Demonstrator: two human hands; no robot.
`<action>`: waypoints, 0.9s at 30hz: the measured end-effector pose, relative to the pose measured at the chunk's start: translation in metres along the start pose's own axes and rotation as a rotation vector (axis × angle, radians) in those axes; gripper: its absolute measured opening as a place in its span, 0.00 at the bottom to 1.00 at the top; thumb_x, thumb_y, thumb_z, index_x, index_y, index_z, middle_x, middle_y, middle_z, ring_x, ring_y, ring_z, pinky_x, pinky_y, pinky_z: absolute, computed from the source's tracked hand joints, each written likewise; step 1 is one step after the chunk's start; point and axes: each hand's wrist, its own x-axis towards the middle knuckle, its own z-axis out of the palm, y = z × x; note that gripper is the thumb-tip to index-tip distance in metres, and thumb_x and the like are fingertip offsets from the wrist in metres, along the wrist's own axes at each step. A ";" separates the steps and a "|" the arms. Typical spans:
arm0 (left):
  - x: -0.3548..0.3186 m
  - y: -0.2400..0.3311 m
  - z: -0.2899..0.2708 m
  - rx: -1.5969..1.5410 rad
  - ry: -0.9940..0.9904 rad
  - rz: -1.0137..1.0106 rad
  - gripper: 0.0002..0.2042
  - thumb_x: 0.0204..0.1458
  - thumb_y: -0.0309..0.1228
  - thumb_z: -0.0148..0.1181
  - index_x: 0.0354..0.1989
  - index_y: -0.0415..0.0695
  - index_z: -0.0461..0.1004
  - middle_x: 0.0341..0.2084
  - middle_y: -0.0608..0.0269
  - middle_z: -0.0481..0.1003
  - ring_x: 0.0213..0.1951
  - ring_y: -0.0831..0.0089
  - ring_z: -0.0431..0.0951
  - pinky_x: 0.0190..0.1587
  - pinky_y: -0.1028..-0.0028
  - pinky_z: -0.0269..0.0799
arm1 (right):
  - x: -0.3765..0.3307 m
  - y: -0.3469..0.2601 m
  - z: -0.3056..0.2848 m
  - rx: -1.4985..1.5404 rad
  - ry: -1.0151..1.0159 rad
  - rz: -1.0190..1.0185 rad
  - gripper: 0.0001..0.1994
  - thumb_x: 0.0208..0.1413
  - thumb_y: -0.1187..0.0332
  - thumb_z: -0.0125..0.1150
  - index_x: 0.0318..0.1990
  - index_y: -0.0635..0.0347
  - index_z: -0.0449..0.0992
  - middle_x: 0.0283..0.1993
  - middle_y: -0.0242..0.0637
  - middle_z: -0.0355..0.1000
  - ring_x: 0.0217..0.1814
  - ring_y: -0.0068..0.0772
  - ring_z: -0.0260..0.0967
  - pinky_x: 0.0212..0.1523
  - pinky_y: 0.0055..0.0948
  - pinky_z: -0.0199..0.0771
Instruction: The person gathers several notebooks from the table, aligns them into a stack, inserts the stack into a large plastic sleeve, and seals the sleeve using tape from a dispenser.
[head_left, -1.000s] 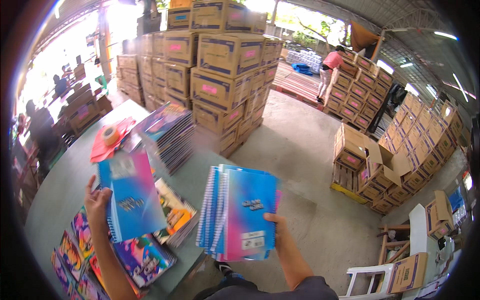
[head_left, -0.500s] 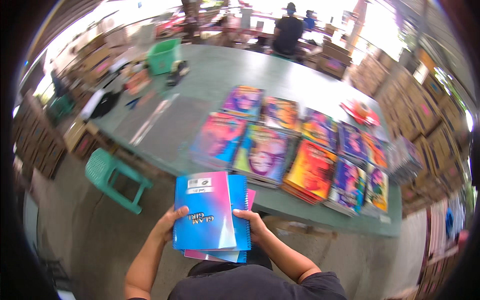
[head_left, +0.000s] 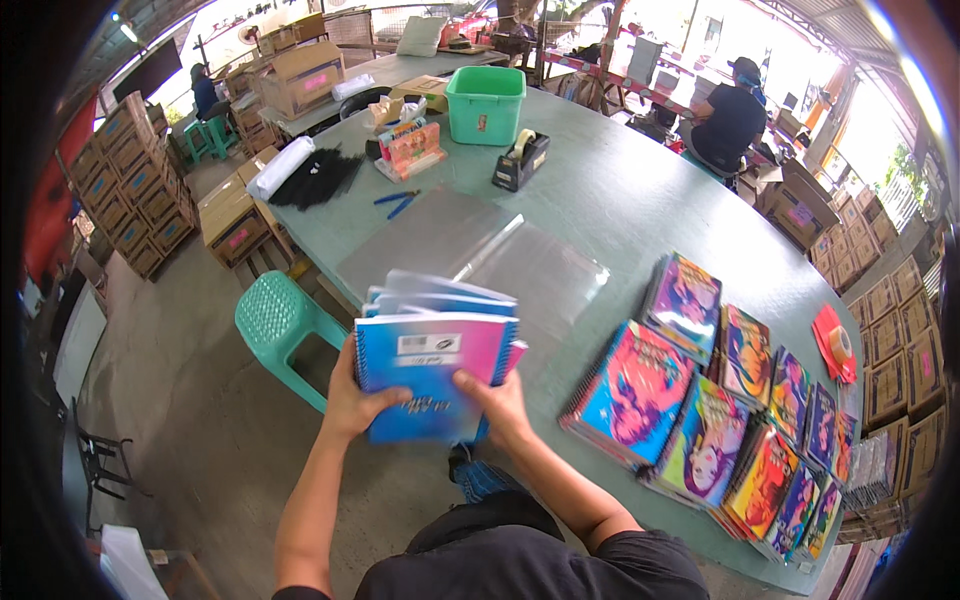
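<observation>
Both hands hold one stack of spiral notebooks point(head_left: 432, 360) with blue and pink covers, just in front of the near edge of a grey-green table point(head_left: 610, 190). My left hand point(head_left: 352, 392) grips the stack's left side and bottom corner. My right hand point(head_left: 500, 400) clasps its lower right, thumb on the top cover. Clear plastic sleeves point(head_left: 470, 255) lie flat on the table right beyond the stack. Rows of colourful spiral notebooks point(head_left: 720, 400) lie in stacks on the table to my right.
A teal plastic stool point(head_left: 275, 320) stands left of me. On the table sit a green bin point(head_left: 485, 100), a black tape dispenser point(head_left: 520, 160), blue scissors point(head_left: 400, 202) and a red tape roll point(head_left: 835, 345). A person point(head_left: 730, 120) sits at the far side. Cardboard boxes point(head_left: 130, 190) stand around.
My view has swung from the box stacks to the table. The notebooks held apart in two hands are now one stack held by both, closer to the plastic sleeves.
</observation>
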 end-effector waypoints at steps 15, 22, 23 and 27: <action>0.265 -0.061 -0.003 -0.234 -0.420 0.163 0.51 0.33 0.49 0.74 0.63 0.37 0.50 0.56 0.53 0.62 0.58 0.68 0.61 0.58 0.69 0.58 | 0.182 0.004 -0.023 -0.396 0.418 -0.599 0.48 0.28 0.63 0.80 0.57 0.61 0.53 0.50 0.38 0.65 0.53 0.32 0.64 0.54 0.32 0.65; 0.299 -0.087 -0.011 -0.265 -0.597 0.136 0.53 0.31 0.56 0.71 0.62 0.37 0.50 0.56 0.52 0.60 0.58 0.65 0.60 0.59 0.68 0.57 | 0.196 0.011 0.001 -0.469 0.579 -0.448 0.52 0.20 0.49 0.81 0.55 0.62 0.55 0.52 0.39 0.58 0.55 0.30 0.58 0.57 0.34 0.59; 0.307 -0.089 -0.015 -0.226 -0.654 0.211 0.53 0.32 0.56 0.71 0.62 0.37 0.51 0.56 0.51 0.60 0.59 0.64 0.61 0.59 0.67 0.57 | 0.198 0.014 0.001 -0.502 0.604 -0.536 0.53 0.19 0.49 0.81 0.55 0.62 0.56 0.51 0.39 0.58 0.54 0.31 0.58 0.56 0.34 0.60; 0.330 -0.102 -0.034 0.026 -0.644 0.654 0.53 0.33 0.62 0.66 0.64 0.42 0.50 0.60 0.44 0.54 0.61 0.54 0.57 0.60 0.59 0.53 | 0.203 0.003 0.012 -0.569 0.649 -0.768 0.57 0.15 0.44 0.79 0.57 0.62 0.57 0.49 0.40 0.62 0.54 0.33 0.59 0.56 0.34 0.60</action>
